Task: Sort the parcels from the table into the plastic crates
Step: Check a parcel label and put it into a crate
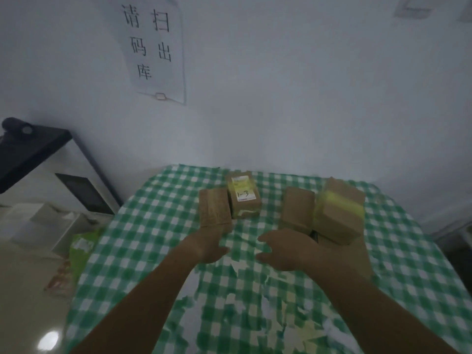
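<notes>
**Operator:** Head view has both my hands low over the checked worktop (pixel 158 226). My left hand (pixel 210 245) sits at about seven o'clock from the parcels, fingers loosely curled, grasping nothing that I can make out. My right hand (pixel 286 251) is at five o'clock, its grip released too, thumb spread, just beside the nearest box.

**Spotter:** Where are the parcels?

**Operator:** Two clusters toward twelve o'clock. On the left, a plain brown parcel (pixel 214 210) touches the labelled parcel (pixel 244 195) marked "1-3". On the right, a flat brown parcel (pixel 297 210) leans against a taped parcel (pixel 339 213) with a yellow band, which sits tilted on something dark I can't identify. A flat brown piece lies under my right wrist, too blurred to name.

**Spotter:** And the crates?

**Operator:** None in view. At nine o'clock I only see a dark-topped white cabinet (pixel 38 154) and some green packaging (pixel 81 249) on the floor.

**Spotter:** Risks?

**Operator:** As I judge it, the taped parcel could slide off its perch if I nudge its neighbour. The picture is dim and smeared, so I might misread a label and sort wrongly. The cloth is rumpled near me, so dragging a box could snag it.
</notes>
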